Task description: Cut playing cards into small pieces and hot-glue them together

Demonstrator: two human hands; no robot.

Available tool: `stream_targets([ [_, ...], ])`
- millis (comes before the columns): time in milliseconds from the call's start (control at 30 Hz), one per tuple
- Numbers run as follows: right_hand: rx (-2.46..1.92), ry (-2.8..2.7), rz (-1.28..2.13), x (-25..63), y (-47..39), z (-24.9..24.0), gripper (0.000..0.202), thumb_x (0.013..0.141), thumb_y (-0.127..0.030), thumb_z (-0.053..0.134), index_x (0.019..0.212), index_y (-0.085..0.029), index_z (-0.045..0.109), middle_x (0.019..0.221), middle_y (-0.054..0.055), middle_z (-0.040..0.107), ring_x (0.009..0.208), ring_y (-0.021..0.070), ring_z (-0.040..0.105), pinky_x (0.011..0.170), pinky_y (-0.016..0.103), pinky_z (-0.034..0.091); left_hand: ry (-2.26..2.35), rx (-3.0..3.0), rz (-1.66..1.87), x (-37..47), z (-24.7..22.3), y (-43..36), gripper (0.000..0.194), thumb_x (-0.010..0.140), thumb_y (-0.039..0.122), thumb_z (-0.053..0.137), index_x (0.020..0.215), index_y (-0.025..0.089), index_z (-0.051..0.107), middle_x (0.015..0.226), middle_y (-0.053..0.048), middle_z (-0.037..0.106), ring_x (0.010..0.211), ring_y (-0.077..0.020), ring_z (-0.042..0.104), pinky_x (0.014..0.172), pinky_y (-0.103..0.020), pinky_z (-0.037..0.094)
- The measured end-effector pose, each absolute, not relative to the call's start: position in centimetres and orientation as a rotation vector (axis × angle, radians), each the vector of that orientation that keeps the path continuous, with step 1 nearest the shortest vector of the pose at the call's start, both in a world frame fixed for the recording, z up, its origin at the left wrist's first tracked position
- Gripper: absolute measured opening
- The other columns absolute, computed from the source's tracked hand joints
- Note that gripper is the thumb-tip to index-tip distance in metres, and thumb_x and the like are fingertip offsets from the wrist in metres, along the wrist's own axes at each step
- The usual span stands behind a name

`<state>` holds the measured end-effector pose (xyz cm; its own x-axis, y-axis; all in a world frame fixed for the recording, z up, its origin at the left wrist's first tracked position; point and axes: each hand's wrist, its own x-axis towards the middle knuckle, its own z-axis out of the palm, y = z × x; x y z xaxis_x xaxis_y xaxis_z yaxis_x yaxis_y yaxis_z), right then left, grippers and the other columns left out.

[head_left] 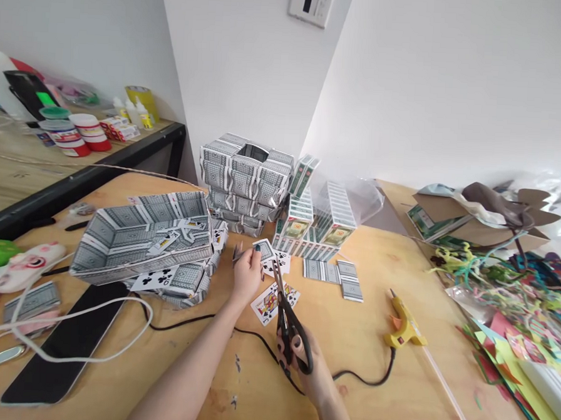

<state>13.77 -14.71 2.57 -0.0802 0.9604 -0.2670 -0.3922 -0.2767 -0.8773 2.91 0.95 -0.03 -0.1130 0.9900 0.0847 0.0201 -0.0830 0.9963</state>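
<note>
Pointing away, slanting slightly left: scissors (282,305)

Bright diffuse light, soft shadows, edges stretched

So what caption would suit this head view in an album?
Left hand holding a card, right hand holding scissors, glue gun lying nearby.

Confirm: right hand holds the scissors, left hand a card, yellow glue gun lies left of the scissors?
Wrong side: the head view shows the yellow glue gun right of the scissors. Right hand on scissors and left hand on a card stand.
</note>
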Motion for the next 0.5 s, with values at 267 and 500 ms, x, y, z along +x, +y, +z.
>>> stream_targets([
  [267,-1.023,-0.772,1.63,13.4,-13.5,1.8,0.042,0.064,-0.054,0.067,0.077,-0.018,0.051,0.063,-0.002,0.045,0.046,0.006,0.037,0.042,0.02,0.026,1.253,1.33,1.239,3.1,-0.2,0.7,0.028,0.083,0.039,0.039,0.063,0.019,0.041,0.049,0.005,0.044,0.042,-0.0092,0.045,0.043,-0.021,0.034],
  [500,-0.905,-0.629,1.639,13.2,-13.9,0.6,0.041,0.066,-0.053,0.065,0.086,-0.019,0.054,0.067,-0.002,0.045,0.048,0.006,0.033,0.042,0.019,0.025,1.199,1.524,1.156,3.9,0.0,-0.6,0.027,0.085,0.033,0.036,0.062,0.019,0.04,0.052,0.004,0.044,0.048,-0.0107,0.045,0.048,-0.021,0.032],
])
